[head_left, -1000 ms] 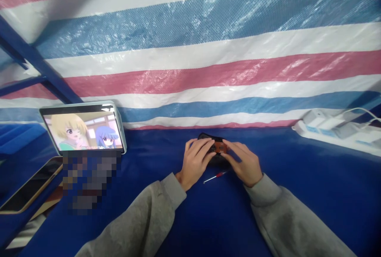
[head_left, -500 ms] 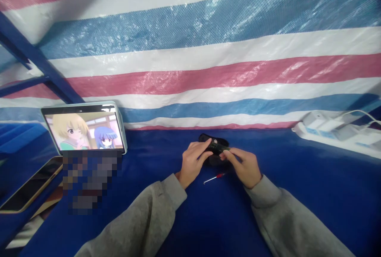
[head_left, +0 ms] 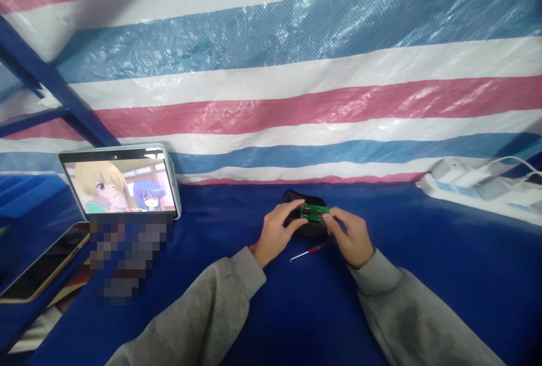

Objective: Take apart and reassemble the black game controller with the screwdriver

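A small green circuit board (head_left: 312, 213) is held up between my two hands, one at each end. My left hand (head_left: 275, 233) has its thumb and forefinger at the board's left edge. At the right end, my right hand (head_left: 351, 236) pinches the board between thumb and fingers. Behind and beneath the board lies a black object (head_left: 311, 231), partly covered, whose shape I cannot fully make out. A thin screwdriver (head_left: 305, 254) with a red part on its handle rests on the blue surface (head_left: 305, 309) just below the hands.
A tablet (head_left: 121, 185) showing a cartoon stands at the left, with a phone (head_left: 46, 261) in front of it and a pixelated patch beside that. At the right is a white power strip (head_left: 478, 199) with plugs and cables. A striped sheet (head_left: 296, 117) hangs behind.
The board has turned and now shows its bright green face, where a darker side showed before. My left fingers have shifted slightly right and sit at its edge.
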`<action>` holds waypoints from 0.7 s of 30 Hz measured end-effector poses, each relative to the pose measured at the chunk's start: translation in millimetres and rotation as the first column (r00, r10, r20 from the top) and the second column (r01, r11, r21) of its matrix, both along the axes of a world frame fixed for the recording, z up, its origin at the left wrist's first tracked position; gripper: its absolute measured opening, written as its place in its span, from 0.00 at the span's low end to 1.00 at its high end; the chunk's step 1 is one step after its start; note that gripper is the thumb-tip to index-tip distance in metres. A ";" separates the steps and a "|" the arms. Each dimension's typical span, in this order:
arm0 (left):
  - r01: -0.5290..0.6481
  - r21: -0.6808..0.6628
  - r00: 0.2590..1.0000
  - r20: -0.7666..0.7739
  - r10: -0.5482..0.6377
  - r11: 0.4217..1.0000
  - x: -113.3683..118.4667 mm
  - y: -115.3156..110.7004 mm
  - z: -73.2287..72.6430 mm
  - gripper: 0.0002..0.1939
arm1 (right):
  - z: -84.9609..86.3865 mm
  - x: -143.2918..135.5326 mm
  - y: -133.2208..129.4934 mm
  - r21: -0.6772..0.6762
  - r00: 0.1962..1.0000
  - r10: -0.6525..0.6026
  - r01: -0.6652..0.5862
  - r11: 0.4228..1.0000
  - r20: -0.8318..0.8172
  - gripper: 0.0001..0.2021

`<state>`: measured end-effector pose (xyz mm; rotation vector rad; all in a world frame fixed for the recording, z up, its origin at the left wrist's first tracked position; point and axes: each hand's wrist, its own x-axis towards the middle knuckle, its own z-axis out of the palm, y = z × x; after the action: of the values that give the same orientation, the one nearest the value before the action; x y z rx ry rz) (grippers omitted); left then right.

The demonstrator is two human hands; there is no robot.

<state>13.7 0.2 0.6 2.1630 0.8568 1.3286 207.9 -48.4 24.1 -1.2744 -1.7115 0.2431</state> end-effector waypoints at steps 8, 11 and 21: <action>-0.045 -0.052 0.999 0.025 0.047 0.998 0.3 -0.4 -0.6 0.17 | -9.1 -1.5 0.8 0.005 0.997 -0.062 0.062 0.998 -0.040 0.15; -0.050 -0.043 0.998 0.045 0.052 0.998 0.7 -0.5 -0.6 0.17 | -12.7 -1.3 1.1 0.064 0.998 -0.069 0.069 0.996 -0.014 0.22; -0.074 -0.002 0.996 0.050 0.074 0.997 0.5 0.4 -3.0 0.17 | -8.0 -2.4 -0.4 0.136 0.998 -0.046 0.040 0.990 0.046 0.20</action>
<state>14.2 0.6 -2.5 2.1076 0.9254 1.4121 205.5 -48.8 16.1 -1.2249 -1.7097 0.0700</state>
